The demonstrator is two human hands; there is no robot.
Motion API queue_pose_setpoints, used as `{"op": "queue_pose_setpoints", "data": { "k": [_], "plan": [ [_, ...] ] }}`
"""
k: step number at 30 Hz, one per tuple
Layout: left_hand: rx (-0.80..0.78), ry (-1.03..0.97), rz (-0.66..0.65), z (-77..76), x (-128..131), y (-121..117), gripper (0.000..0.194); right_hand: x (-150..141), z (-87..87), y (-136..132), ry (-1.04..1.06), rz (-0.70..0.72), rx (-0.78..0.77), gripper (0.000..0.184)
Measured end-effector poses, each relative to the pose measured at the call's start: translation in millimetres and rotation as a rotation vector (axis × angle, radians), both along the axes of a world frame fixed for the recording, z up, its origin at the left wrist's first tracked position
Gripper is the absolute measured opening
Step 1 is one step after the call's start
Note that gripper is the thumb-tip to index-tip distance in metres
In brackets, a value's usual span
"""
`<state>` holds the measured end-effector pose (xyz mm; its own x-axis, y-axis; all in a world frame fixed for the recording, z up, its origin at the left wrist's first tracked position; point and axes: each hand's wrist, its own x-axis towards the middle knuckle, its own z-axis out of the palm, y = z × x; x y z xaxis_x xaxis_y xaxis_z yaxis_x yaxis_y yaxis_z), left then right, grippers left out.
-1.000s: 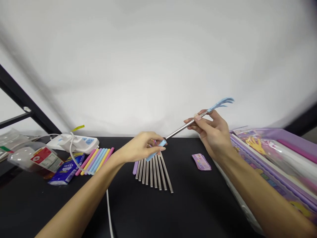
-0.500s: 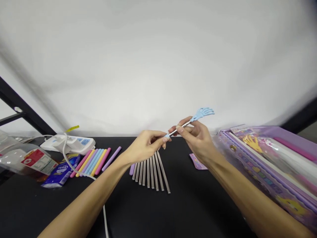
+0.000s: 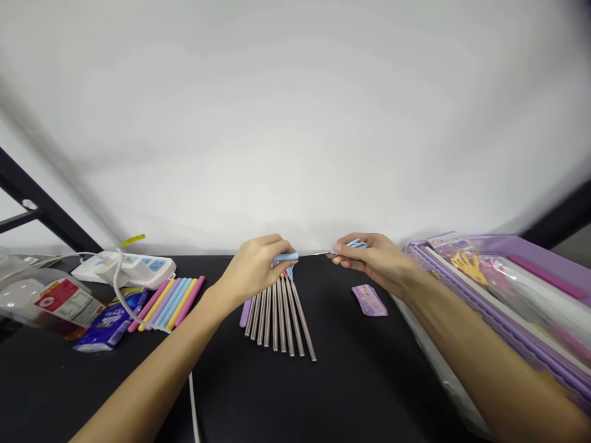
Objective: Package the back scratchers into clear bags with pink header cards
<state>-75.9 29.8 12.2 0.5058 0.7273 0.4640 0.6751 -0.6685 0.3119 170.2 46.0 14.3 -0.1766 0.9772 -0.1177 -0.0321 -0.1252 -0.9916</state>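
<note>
A telescopic back scratcher spans both my hands, its thin metal rod point(image 3: 318, 253) drawn out between them. My left hand point(image 3: 256, 266) is closed around its light blue handle point(image 3: 287, 256). At the other end, my right hand point(image 3: 376, 261) pinches the light blue claw-shaped head point(image 3: 356, 243). Below my left hand, several metal rods point(image 3: 281, 320) lie fanned out on the black table, their coloured upper ends partly covered by my fingers. A purple tube point(image 3: 245, 312) lies at the left of the fan, half hidden.
Several coloured tubes point(image 3: 172, 303) lie in a row at left, near a white power strip point(image 3: 154, 266), a blue packet point(image 3: 104, 326) and a plastic bottle point(image 3: 60, 301). A pink card point(image 3: 369, 300) lies right of centre. A purple box point(image 3: 545, 252) stands at right.
My hands have moved apart and levelled out. The scratcher's rod is pulled longer, and my right hand has shifted from the metal shaft onto the claw head. The lone purple tube beside the row no longer shows.
</note>
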Motion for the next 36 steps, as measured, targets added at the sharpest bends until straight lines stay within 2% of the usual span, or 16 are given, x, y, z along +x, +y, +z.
{"op": "queue_pose_setpoints", "data": {
  "k": [3, 6, 10, 13, 16, 20, 23, 25, 27, 31, 33, 36],
  "plan": [
    [0.019, 0.074, -0.064, -0.1, 0, -1, 0.022, 0, -4.7, -1, -0.065, 0.051, 0.104, 0.036],
    [-0.028, 0.125, -0.067, 2.2, 2, -3, 0.029, -2, -4.5, -3, -0.169, 0.098, 0.274, 0.04],
    [-0.095, 0.115, -0.064, 1.4, 9, -8, 0.031, -1, 3.4, -6, -0.319, 0.2, 0.41, 0.034],
    [-0.082, 0.192, -0.066, -3.4, 17, -10, 0.033, -2, 8.9, -10, -0.515, 0.338, 0.469, 0.024],
    [-0.039, 0.282, -0.062, -6.4, 22, -10, 0.031, -6, 10.8, -14, -0.776, 0.397, 0.556, 0.023],
    [-0.077, 0.289, -0.06, 0.5, 4, -3, 0.028, 0, 12.9, -12, -1.019, 0.382, 0.613, 0.028],
    [-0.145, 0.309, 0.033, 9.0, -18, 5, 0.02, 15, 15.2, -7, -1.127, 0.345, 0.569, 0.029],
    [-0.116, 0.318, 0.049, 10.8, -22, 6, 0.018, 18, 14.4, -7, -1.158, 0.355, 0.577, 0.024],
    [-0.052, 0.348, 0.023, 8.2, -14, 4, 0.022, 14, 11.0, -9, -1.138, 0.409, 0.605, 0.021],
    [0.026, 0.44, 0.015, -1.0, 4, 1, 0.032, 0, 3.3, -12, -1.041, 0.483, 0.621, 0.028],
    [0.019, 0.429, 0.0, -0.9, -2, 4, 0.036, 3, 3.4, -10, -1.026, 0.474, 0.619, 0.032],
    [-0.006, 0.404, 0.022, 7.3, -24, 10, 0.043, 17, 9.6, -4, -1.044, 0.465, 0.561, 0.038]
  ]
}}
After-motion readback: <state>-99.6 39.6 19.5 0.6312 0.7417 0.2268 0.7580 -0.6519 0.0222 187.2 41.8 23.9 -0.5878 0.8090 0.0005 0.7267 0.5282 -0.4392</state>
